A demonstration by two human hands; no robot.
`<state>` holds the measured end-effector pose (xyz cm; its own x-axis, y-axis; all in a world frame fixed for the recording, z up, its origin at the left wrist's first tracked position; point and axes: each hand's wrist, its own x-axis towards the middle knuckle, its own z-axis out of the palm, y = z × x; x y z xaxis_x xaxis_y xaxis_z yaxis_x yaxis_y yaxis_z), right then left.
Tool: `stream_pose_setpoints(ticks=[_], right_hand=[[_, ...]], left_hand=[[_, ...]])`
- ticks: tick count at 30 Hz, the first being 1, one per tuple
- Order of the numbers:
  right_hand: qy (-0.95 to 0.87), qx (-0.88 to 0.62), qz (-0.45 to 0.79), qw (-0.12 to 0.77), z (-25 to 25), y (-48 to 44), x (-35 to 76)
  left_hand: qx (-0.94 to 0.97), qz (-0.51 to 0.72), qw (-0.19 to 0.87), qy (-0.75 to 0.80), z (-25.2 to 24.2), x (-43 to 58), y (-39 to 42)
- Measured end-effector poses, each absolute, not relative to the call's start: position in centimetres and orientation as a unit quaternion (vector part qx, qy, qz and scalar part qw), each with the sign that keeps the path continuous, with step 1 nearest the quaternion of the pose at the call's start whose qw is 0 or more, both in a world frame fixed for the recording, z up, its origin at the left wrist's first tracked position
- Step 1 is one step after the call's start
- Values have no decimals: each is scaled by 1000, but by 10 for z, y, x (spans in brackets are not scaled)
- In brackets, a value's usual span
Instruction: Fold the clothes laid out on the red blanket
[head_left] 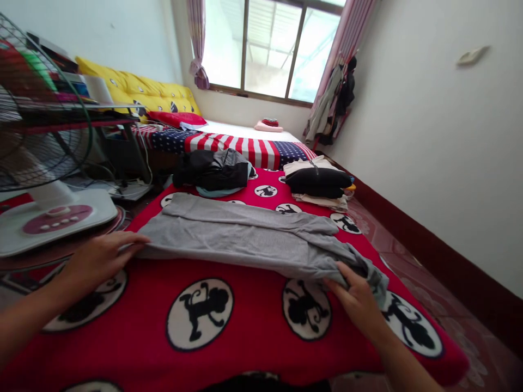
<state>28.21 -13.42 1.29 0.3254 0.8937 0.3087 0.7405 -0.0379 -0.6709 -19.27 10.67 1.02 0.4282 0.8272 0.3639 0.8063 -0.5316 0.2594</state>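
A long grey garment, perhaps a shirt, lies lengthwise across the red cloth, folded over along its far side. My left hand pinches its near left corner, lifting that edge slightly. At the near right part of the garment, my right hand grips the edge with thumb and fingers. The fabric is bunched and creased beyond my right hand, where a darker patch shows. Whether it is a sleeve or a collar there, I cannot tell.
The red cloth bears monkey prints in white circles. Behind the garment sit a dark clothes heap and a folded clothes stack. A fan stands at left, a bed at the back, a wall at right.
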Motion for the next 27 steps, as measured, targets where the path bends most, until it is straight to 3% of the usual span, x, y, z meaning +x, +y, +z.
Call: stream_pose_setpoints(ticks=[7, 13, 19, 24, 27], right_hand=[[-489, -732, 180, 439, 27, -73, 314], [-490, -803, 44, 336, -1, -50, 331], [-497, -847, -74, 174, -21, -47, 333], [-537, -830, -100, 113, -10, -53, 335], [-563, -795, -169, 148, 5, -60, 321]], left_hand=[[848, 187, 49, 493, 47, -151, 175], [858, 114, -7, 501, 24, -110, 204], [830, 182, -34, 526, -11, -106, 203], [788, 206, -85, 574, -3, -118, 198], [706, 249, -88, 657, 5, -133, 188]])
